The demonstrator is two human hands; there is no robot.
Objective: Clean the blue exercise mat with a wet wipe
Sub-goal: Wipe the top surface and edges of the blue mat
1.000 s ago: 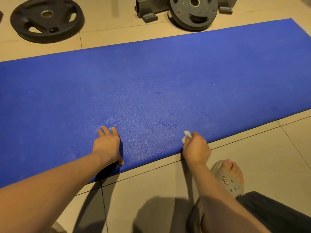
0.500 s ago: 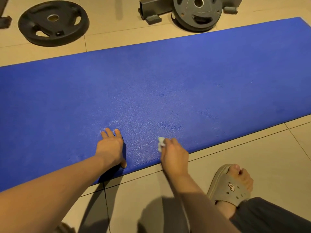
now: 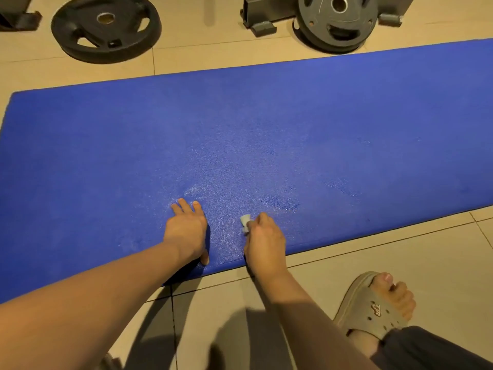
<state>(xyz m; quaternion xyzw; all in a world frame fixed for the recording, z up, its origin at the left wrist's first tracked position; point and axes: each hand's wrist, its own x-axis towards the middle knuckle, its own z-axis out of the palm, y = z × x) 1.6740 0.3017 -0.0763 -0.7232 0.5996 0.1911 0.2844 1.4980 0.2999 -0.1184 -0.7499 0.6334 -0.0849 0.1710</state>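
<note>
Tiled floor held the blue exercise mat, damp only near your flat left hand and your right hand pinching the wet wipe; most seemed unwiped.

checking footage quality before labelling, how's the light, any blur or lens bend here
Head view: warm yellowish light; arms throw soft shadows onto the floor tiles; the blue mat has a pale sheen between the left hand and the right hand pinching the wet wipe; its edges bend faintly; the weight plate at top left looks smeared.
</note>
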